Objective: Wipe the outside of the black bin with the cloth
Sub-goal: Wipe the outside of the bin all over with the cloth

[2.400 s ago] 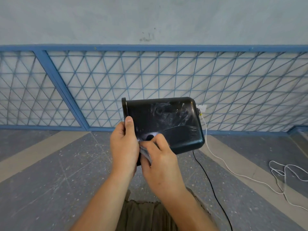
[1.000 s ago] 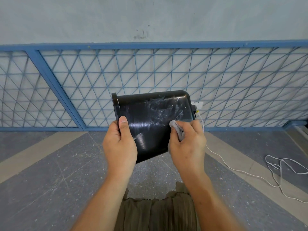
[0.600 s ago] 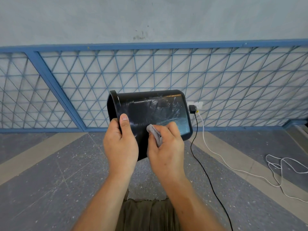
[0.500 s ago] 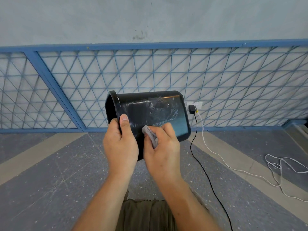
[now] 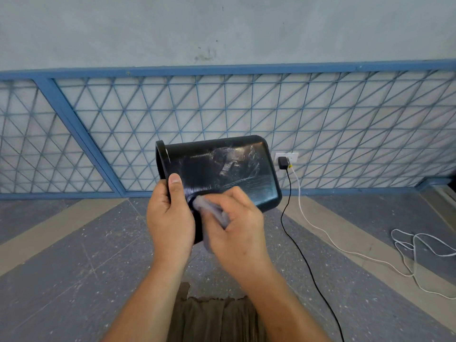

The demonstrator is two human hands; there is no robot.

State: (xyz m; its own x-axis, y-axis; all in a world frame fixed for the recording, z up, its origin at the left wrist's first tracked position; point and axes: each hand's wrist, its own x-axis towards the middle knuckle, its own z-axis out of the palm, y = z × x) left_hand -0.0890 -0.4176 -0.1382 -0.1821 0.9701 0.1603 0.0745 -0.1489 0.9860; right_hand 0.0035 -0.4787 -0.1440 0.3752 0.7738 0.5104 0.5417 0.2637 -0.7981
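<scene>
The black bin (image 5: 222, 166) is held up off the floor (image 5: 74, 267) on its side, mouth to the left and base to the right. This turns one broad outer wall toward the person so it can be rubbed.

The left hand (image 5: 170, 218) grips the rim at the mouth, with its thumb (image 5: 175, 180) laid on the outside. The fingers are hidden, probably hooked inside. That grip likely steadies the bin against the wiping pressure.

The right hand (image 5: 239, 230) is closed around a bunched grey cloth (image 5: 209, 209) and presses it to the near-left part of the wall, just beside the thumb. Pale streaks (image 5: 237, 166) cover the wall further right, so much of this face seems wiped.

Behind is a blue lattice railing (image 5: 320, 119), and a black charger (image 5: 283, 162) is plugged in to the right.
</scene>
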